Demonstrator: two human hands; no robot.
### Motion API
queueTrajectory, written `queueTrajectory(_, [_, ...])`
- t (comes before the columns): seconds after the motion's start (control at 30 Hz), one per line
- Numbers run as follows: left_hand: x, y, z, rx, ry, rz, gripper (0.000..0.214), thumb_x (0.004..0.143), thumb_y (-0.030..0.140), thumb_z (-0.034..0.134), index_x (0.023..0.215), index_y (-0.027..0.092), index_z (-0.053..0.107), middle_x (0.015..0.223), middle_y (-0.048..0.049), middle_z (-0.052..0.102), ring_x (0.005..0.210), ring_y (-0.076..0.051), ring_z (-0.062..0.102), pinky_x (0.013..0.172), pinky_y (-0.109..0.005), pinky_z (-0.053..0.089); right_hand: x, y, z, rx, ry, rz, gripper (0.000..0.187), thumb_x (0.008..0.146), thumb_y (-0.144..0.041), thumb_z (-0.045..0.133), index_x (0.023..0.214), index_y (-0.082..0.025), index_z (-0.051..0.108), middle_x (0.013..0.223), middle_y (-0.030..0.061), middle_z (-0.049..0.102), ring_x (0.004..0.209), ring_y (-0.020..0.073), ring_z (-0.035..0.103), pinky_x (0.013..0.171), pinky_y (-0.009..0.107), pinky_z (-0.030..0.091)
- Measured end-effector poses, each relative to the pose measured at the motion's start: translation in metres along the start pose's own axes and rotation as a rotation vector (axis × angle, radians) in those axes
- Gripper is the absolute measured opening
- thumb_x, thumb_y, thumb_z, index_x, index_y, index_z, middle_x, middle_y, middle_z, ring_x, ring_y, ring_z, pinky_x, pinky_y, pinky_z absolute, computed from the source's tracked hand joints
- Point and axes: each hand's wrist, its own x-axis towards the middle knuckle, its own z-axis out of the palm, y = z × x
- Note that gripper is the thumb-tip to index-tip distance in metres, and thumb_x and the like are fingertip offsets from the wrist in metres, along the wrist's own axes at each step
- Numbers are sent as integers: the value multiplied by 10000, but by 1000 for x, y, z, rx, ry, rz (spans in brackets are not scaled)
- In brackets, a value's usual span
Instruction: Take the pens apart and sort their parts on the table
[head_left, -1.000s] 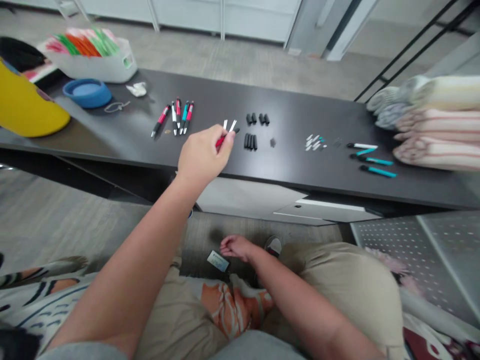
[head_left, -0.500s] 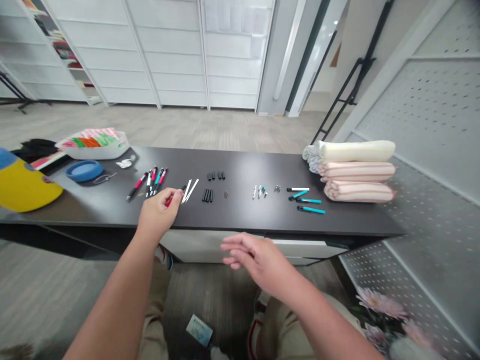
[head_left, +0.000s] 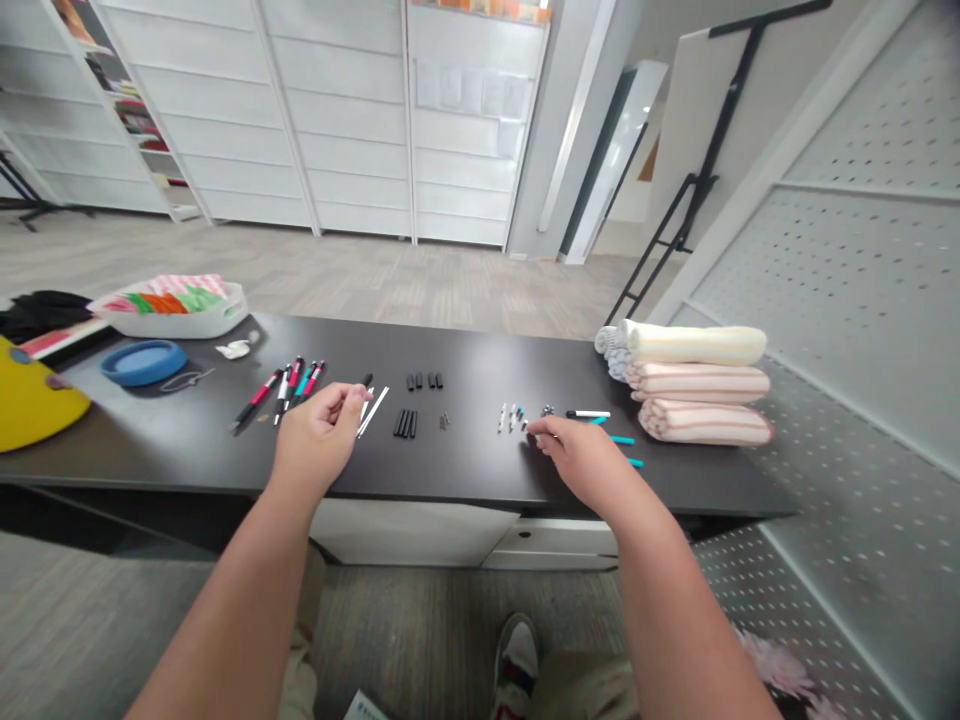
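The black tubes [head_left: 406, 424] lie in a row on the table [head_left: 472, 465]. To the left of the tubes, the left hand [head_left: 318, 435] is closed around a pen part [head_left: 367, 380], whose black end sticks out above the fingers. White sticks [head_left: 373, 413] lie between this hand and the tubes. Well to the right of the tubes, the right hand [head_left: 583, 458] has its fingertips at the small white parts [head_left: 513, 417]; whether it grasps one, I cannot tell. Pens [head_left: 298, 372] lie farther left of the tubes, and blue barrels [head_left: 622, 440] far to the right.
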Motion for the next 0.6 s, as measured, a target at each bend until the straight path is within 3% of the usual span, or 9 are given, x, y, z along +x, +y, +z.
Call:
queueTrajectory(0.13, [-13,-1,2,11,53,37,377,1000,503,504,967,227,759,638,29,648,603,-160,601,600,-264,419,10,11,-3,103,50,51,176,936,-162,660,1098,-221,696,966,48,821,827,191,789,764,282,559])
queueTrajectory(0.3, [-16,-5,4,-47,46,13,358,1008,470,501,947,221,751,674,27,661,648,-159,625,643,-259,449,17,10,1,-54,114,10,36,904,-206,699,930,-230,706,832,31,803,791,215,768,725,301,528])
queueTrajectory(0.4, [-15,-6,7,-73,35,-7,361,1009,467,498,951,212,746,663,21,653,661,-169,629,646,-260,462,9,9,1,-110,154,-15,63,919,-237,680,945,-235,737,875,46,814,839,237,774,744,320,520])
queueTrajectory(0.6, [-15,-10,7,-89,45,-16,343,1012,452,505,952,216,745,694,23,655,662,-161,625,668,-261,471,-21,36,-25,-27,449,154,209,989,-376,609,1067,-233,739,883,47,806,788,228,765,746,333,529])
